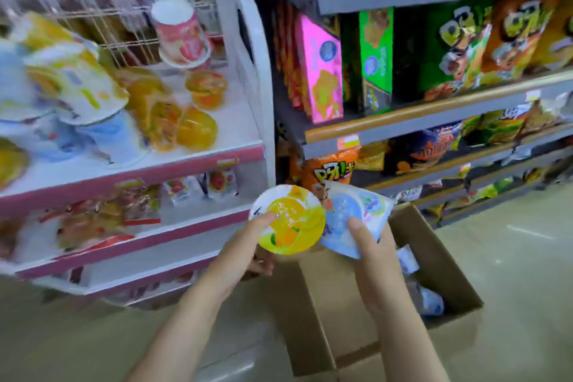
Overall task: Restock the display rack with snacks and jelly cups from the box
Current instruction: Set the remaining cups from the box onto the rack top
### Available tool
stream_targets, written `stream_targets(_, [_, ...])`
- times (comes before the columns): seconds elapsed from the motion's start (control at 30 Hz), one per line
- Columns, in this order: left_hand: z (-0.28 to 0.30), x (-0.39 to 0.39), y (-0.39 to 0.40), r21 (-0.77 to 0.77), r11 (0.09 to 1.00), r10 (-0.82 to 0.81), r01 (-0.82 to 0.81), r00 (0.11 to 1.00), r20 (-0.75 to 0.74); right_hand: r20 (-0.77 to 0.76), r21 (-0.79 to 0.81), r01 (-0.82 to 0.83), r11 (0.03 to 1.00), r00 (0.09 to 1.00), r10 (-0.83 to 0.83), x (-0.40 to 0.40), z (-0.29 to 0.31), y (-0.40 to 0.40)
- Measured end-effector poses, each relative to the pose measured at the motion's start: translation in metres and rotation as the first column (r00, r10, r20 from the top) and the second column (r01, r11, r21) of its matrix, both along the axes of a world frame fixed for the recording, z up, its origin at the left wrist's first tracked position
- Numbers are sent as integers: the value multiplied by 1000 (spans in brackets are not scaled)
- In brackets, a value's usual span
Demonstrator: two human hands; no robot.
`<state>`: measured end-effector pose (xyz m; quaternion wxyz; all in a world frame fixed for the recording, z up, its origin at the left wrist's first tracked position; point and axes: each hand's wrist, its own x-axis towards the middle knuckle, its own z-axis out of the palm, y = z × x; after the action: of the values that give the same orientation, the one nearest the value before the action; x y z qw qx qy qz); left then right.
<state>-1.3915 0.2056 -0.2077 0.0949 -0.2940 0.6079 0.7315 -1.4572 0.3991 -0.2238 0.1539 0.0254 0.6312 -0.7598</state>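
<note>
Grey shelving: a tall grey metal shop shelving unit [434, 121] fills the right side, with green and orange snack bags and a pink carton and a green carton standing upright on it.
Display rack: the white plastic display rack with pink shelf edges [198, 161] stands on the left, just beside the grey shelving. Its upper shelf carries many jelly cups, blurred at the far left, and a tall pink-and-white cup [181, 36] stands upside down at the back. The lower shelves hold flat snack packets.
Box: the brown cardboard box with open flaps [440, 260] sits on the pale floor in front of the grey shelving, below the hands. Some pale blue cups lie inside it.
Yellow cup: the round jelly cup with a yellow fruit lid [290, 220] is above the box, lid towards the camera, touching the blue cup.
Blue cup: the jelly cup with a pale blue and white lid [353, 217] is just right of it, tilted.
Left hand: the left hand [245, 253] holds the yellow cup, thumb on the lid, fingers curled below.
Right hand: the right hand [373, 257] grips the blue cup, thumb pressing on its lid.
</note>
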Motion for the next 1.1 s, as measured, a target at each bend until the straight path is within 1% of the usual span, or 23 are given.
stream_targets(0.07, [14,25,-37,27,997,74,-74,997,-22,-45,-42,0,999,999,-2,25,20,-47])
stream_targets(0.13, [30,50,-78,85,981,180,-172,978,-107,-89,-82,-12,997,996,5,47,39,-99])
stream_targets(0.17, [35,61,-100,104,966,253,-239,955,-154,-103,-84,-23,996,995,14,57,47,-125])
stream_targets(0.23, [42,79,-141,77,940,342,-334,911,-230,-138,-87,-48,995,990,36,78,64,-173])
stream_targets(0.27, [51,89,-157,35,936,347,-351,899,-267,-158,-75,-61,995,986,49,87,70,-194])
stream_targets(0.3, [59,100,-169,-11,945,306,-326,898,-317,-180,-58,-69,996,982,57,95,76,-212])
stream_targets(0.4, [75,124,-202,-155,956,167,-247,900,-402,-242,18,-104,994,965,106,115,94,-249])
stream_targets(0.43, [75,126,-213,-187,950,150,-248,894,-421,-251,48,-123,991,959,132,119,100,-257])
stream_targets(0.53, [85,127,-237,-160,932,222,-325,861,-458,-288,99,-195,976,933,216,124,118,-274])
stream_targets(0.63, [92,122,-252,-115,914,285,-389,817,-502,-340,137,-245,960,899,277,117,137,-283])
stream_targets(0.73, [101,117,-264,-109,875,349,-472,771,-533,-410,155,-247,957,865,290,102,151,-289])
stream_targets(0.87, [119,116,-290,-203,792,363,-576,711,-603,-507,137,-172,976,834,218,65,170,-304])
stream_targets(0.97, [140,111,-310,-242,698,423,-674,660,-621,-594,152,-111,982,784,181,35,192,-324])
stream_targets(1.03, [148,104,-324,-246,646,466,-723,629,-622,-642,189,-113,976,737,209,17,209,-340])
stream_targets(1.1, [153,99,-334,-220,616,504,-757,593,-628,-686,211,-122,970,688,236,1,226,-359])
